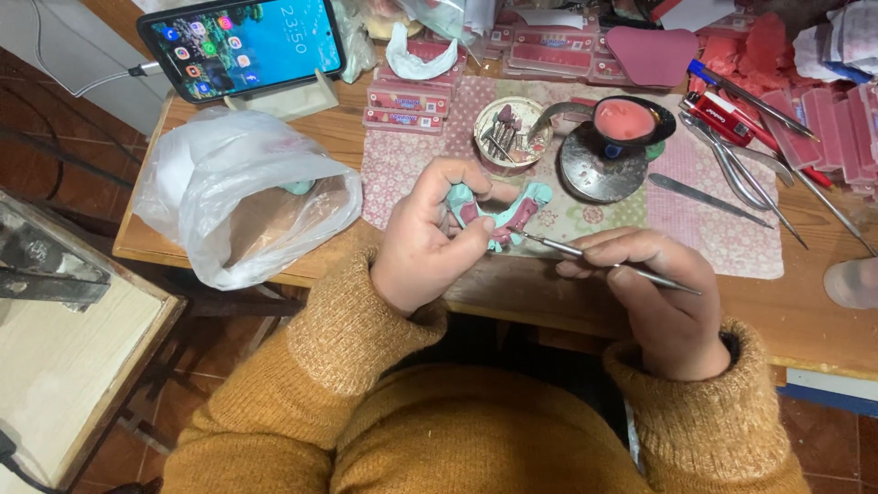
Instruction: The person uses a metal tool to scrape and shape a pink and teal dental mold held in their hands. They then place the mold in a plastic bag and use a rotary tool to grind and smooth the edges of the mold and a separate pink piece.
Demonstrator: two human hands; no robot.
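Left hand (pixel 425 240) wrapped around a turquoise dental cast with pink wax (pixel 505 212); right hand (pixel 651 293) pinching a slim metal wax carver (pixel 585 253), tip touching the wax. At twelve o'clock, a cup of burs (pixel 508 134); at ten o'clock, a white plastic bag (pixel 240 190).

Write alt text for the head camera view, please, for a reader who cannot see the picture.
A person's left hand holds a teal dental cast with pink wax while the right hand touches it with a thin metal tool. Both work above a wooden table holding a white plastic bag and a propped phone.
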